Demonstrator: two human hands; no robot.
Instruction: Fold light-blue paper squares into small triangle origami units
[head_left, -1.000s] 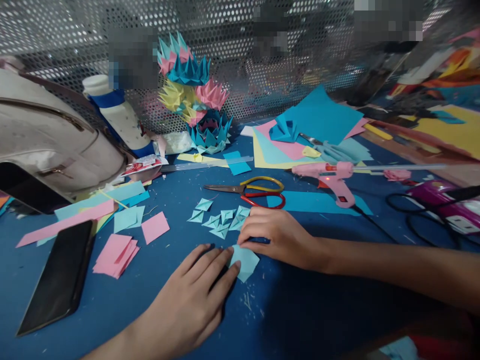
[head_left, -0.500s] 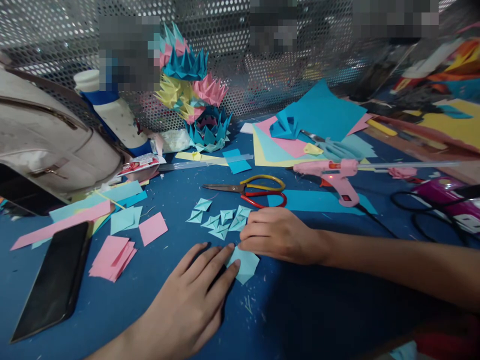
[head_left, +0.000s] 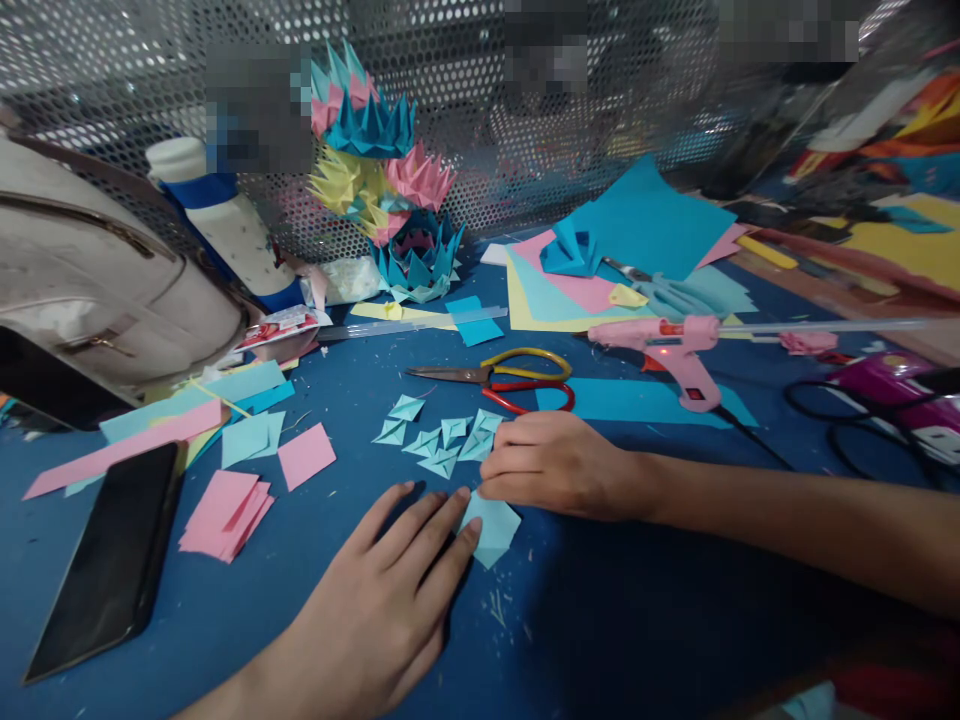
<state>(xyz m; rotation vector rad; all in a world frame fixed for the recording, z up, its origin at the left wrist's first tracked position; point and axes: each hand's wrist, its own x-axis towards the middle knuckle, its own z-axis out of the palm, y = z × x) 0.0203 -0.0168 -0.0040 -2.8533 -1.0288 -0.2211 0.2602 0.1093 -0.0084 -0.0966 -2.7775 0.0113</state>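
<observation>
Paper light aqua, flat, pointed near corner; left hand spread, fingertips on it; right hand curled at far edge, can't tell if gripping

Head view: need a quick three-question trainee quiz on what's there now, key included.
1. Multiple choice. The fingers of the left hand rest on:
A) the white bottle
B) the light-blue paper piece
C) the purple power strip
2. True or false: the scissors have one yellow handle loop and one red one.
3. Short answer: which is nearer the left hand, the pink paper stack or the black smartphone lying flat?

Key: 1. B. 2. True. 3. The pink paper stack.
</observation>
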